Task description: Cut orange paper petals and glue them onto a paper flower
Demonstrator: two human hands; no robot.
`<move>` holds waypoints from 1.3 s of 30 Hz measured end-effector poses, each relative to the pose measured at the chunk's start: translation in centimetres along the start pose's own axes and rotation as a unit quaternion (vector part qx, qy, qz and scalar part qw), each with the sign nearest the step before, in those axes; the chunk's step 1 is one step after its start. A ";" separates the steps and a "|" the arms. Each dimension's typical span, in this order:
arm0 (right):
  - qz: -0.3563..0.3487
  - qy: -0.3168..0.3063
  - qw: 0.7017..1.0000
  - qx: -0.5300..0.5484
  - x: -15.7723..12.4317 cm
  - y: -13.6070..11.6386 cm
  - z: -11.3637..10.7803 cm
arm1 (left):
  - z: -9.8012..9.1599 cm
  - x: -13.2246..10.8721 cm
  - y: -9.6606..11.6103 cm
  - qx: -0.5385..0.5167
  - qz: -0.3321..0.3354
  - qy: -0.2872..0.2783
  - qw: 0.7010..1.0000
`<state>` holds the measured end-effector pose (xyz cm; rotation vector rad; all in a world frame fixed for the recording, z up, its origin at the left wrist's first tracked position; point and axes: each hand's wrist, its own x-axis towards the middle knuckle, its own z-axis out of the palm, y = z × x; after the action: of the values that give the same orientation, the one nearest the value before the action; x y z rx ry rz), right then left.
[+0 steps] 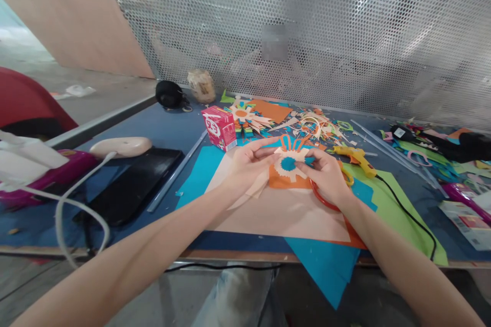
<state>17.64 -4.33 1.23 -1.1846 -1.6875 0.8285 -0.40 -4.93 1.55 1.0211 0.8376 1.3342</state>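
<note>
Between my two hands is a paper flower (288, 164) with a blue centre, cream petals and orange loops at its top. My left hand (255, 163) pinches its left side, and my right hand (325, 172) closes on its right side, near a small blue piece at the fingertips. Under it lie an orange paper piece (286, 182) and a large pale pink sheet (276, 214). Red-handled scissors (322, 199) rest partly hidden below my right hand. The yellow glue gun (355, 157) lies just beyond that hand.
A pink box (220, 127) stands behind my left hand. Paper scraps (314, 125) cover the back of the blue table (153, 125). A phone (134, 186) and white cable are at left, clear sticks (399, 153) at right.
</note>
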 end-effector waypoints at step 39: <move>0.068 -0.178 0.832 -0.521 0.0 -0.6 -5.7 | -1.9 3.2 -1.1 -0.104 0.083 0.127 0.983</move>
<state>22.71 -4.31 3.99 -1.9629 -2.5086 0.1243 -1.54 -1.47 0.10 0.7794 0.7927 1.6820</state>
